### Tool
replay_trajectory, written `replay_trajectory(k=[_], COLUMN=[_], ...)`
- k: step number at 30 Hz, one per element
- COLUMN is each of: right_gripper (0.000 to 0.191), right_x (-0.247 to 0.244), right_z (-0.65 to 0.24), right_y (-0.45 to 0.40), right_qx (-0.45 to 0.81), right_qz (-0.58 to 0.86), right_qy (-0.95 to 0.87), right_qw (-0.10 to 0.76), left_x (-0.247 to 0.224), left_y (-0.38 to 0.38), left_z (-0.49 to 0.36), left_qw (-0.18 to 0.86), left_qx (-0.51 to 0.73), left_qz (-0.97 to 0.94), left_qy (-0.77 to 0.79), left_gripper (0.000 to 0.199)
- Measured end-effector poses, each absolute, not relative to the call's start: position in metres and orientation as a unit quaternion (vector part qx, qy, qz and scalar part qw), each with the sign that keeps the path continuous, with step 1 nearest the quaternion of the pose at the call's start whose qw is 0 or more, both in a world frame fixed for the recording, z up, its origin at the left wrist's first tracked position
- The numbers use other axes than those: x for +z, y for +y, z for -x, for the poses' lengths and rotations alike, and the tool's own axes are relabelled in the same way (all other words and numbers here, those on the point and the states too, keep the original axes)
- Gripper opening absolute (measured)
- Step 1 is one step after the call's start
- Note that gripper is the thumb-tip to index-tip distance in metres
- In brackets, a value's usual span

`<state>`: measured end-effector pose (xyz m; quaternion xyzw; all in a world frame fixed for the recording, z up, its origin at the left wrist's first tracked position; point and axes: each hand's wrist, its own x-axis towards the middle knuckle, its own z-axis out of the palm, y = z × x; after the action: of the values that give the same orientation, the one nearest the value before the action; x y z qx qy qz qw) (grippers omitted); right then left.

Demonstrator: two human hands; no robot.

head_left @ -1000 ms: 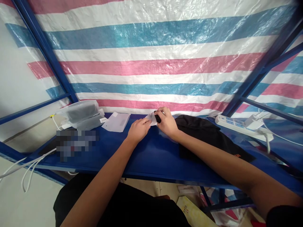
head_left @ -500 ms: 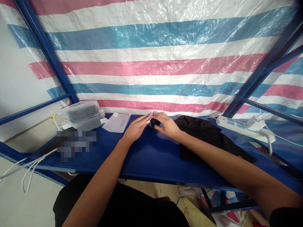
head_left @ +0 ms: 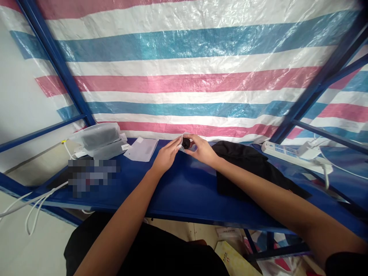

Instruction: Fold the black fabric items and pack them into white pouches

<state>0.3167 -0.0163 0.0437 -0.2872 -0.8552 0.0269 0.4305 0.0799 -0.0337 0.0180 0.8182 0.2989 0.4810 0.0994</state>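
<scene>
Over the blue tabletop (head_left: 178, 184), my left hand (head_left: 165, 158) presses its fingers flat against one side of a small whitish translucent bag (head_left: 182, 141). My right hand (head_left: 203, 151) curves around the other side, its thumb low and fingers high, gripping the bag's edge. Between the hands a small round black bundle (head_left: 186, 143) shows in the bag's opening; its exact kind is unclear. Another frosted flat bag (head_left: 142, 149) with a small label lies left of my left hand. Black cloth (head_left: 238, 151) lies under and beyond my right forearm.
A pile of frosted bags (head_left: 99, 140) stands at the back left, near white cables (head_left: 43, 199). A white power strip (head_left: 287, 151) with a plugged-in adapter lies at the right. Blue metal posts (head_left: 57, 65) and a striped plastic sheet (head_left: 186, 84) bound the back.
My right fingers have shifted slightly and spread wider around the bag. The black bundle now shows its round end more plainly. The surrounding things stay in place.
</scene>
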Motion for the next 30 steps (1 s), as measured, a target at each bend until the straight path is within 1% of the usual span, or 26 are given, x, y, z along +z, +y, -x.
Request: replay_trajectory(k=[2, 4, 6, 9, 12, 14, 18, 20, 21, 22, 26, 28, 30], right_gripper=[0.05, 0.038, 0.027, 0.016, 0.021, 0.025, 0.03, 0.02, 0.015, 0.015, 0.028, 0.03, 0.027], right_x=[0.048, 0.054, 0.06, 0.062, 0.057, 0.053, 0.052, 0.054, 0.056, 0.057, 0.053, 0.05, 0.049], right_z=[-0.322, -0.325, -0.325, -0.318, -0.307, -0.304, -0.308, -0.31, -0.311, -0.311, -0.305, -0.303, -0.302], right_y=[-0.015, -0.015, -0.016, -0.022, -0.027, -0.03, -0.029, -0.028, -0.027, -0.026, -0.025, -0.026, -0.028], right_qx=[0.09, 0.103, 0.08, 0.027, -0.027, -0.026, 0.083, 0.104, 0.101, 0.093, 0.058, 0.046, 0.052], right_qz=[0.274, 0.254, 0.233, 0.221, 0.248, 0.256, 0.253, 0.247, 0.24, 0.232, 0.202, 0.199, 0.214], right_qy=[-0.851, -0.855, -0.865, -0.883, -0.885, -0.879, -0.853, -0.851, -0.859, -0.872, -0.913, -0.92, -0.913], right_qw=[0.44, 0.44, 0.437, 0.414, 0.393, 0.401, 0.45, 0.452, 0.44, 0.422, 0.351, 0.333, 0.343], left_x=[0.021, 0.023, 0.023, 0.022, 0.023, 0.024, 0.026, 0.027, 0.027, 0.027, 0.027, 0.026, 0.025], left_y=[-0.033, -0.035, -0.037, -0.041, -0.044, -0.043, -0.039, -0.039, -0.039, -0.04, -0.045, -0.045, -0.041], left_z=[-0.075, -0.072, -0.074, -0.083, -0.09, -0.089, -0.08, -0.076, -0.075, -0.075, -0.077, -0.078, -0.076], left_qw=[0.134, 0.16, 0.167, 0.131, 0.097, 0.106, 0.144, 0.158, 0.164, 0.167, 0.169, 0.168, 0.152], left_qx=[0.496, 0.5, 0.5, 0.492, 0.488, 0.496, 0.511, 0.511, 0.509, 0.504, 0.476, 0.468, 0.474], left_qz=[-0.802, -0.794, -0.794, -0.814, -0.828, -0.821, -0.789, -0.779, -0.778, -0.781, -0.809, -0.818, -0.816], left_qy=[0.305, 0.307, 0.304, 0.279, 0.259, 0.262, 0.309, 0.328, 0.33, 0.329, 0.301, 0.29, 0.294], left_gripper=[0.051, 0.051, 0.05, 0.049, 0.049, 0.05, 0.05, 0.051, 0.051, 0.051, 0.049, 0.048, 0.046])
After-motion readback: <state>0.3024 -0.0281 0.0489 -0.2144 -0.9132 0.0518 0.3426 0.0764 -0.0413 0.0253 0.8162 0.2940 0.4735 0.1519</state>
